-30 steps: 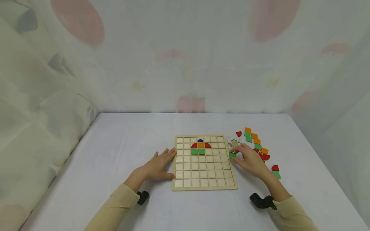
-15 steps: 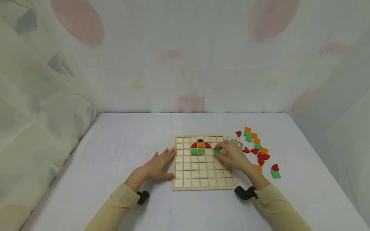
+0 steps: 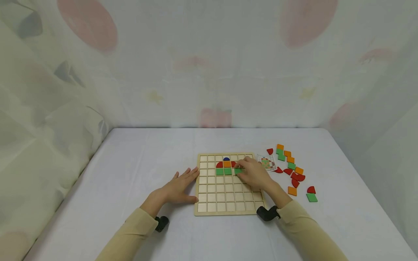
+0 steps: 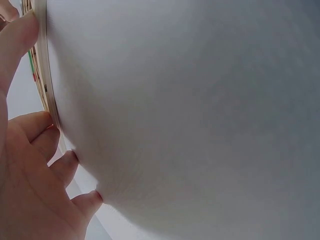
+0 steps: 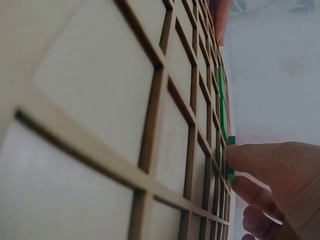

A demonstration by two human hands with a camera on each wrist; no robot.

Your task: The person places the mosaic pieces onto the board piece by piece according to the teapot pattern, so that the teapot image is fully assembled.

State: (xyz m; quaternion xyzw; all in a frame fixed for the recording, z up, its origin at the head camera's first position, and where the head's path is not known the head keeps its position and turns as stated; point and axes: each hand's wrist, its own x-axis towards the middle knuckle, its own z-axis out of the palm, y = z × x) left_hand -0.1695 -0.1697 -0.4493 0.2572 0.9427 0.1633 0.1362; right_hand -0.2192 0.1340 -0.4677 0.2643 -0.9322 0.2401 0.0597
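A wooden grid board [image 3: 228, 213] lies on the table in the head view. In its upper cells sit a blue half-round piece [image 3: 226, 158], an orange square [image 3: 226, 164], red quarter-round pieces [image 3: 219, 165] on either side, and two green squares [image 3: 223, 171] below. My right hand [image 3: 254, 174] pinches another green square tile [image 5: 230, 159] between thumb and finger, over the cell right of the green pair. Whether that tile touches the board I cannot tell. My left hand [image 3: 177, 189], fingers spread, rests against the board's left edge; the left wrist view shows thumb and fingertips there.
Right of the board lies a printed pattern card [image 3: 267, 164]. Beyond it are scattered several orange squares [image 3: 292, 191], green squares [image 3: 311, 197] and red quarter-round pieces [image 3: 311, 189]. A patterned cloth wall [image 3: 209, 72] stands behind the white table [image 3: 147, 152].
My right hand has carried the green tile left, from beside the card, across the board to near the green pair. The card is uncovered. My left hand has stayed put.
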